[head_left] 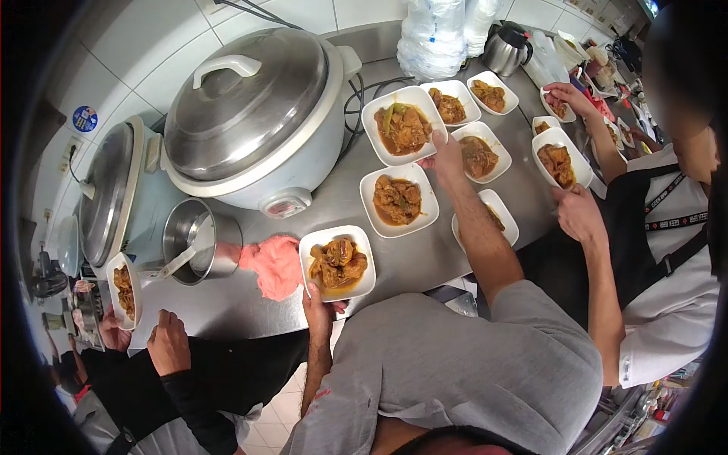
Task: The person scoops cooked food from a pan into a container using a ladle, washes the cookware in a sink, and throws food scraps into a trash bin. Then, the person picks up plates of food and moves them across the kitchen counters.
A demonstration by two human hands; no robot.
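Note:
My left hand (318, 309) grips a square white bowl (368, 282) of stewed meat in brown sauce, near the counter's front edge. My right hand (446, 158) reaches across and holds the rim of another white bowl (371, 114), whose stew has a green piece of vegetable. Just below that one sits a bowl of stew (429, 220) on the counter. More filled bowls stand around my right arm, including one bowl (497, 163) to its right and one partly hidden behind my forearm (509, 227).
A large rice cooker (250, 163) with a steel lid stands at the back. Near it are a steel pot (227, 241) with a ladle, a pink cloth (274, 265) and a steel jug (506, 51). Co-workers on both sides hold bowls; one co-worker's hand (580, 212) is to the right.

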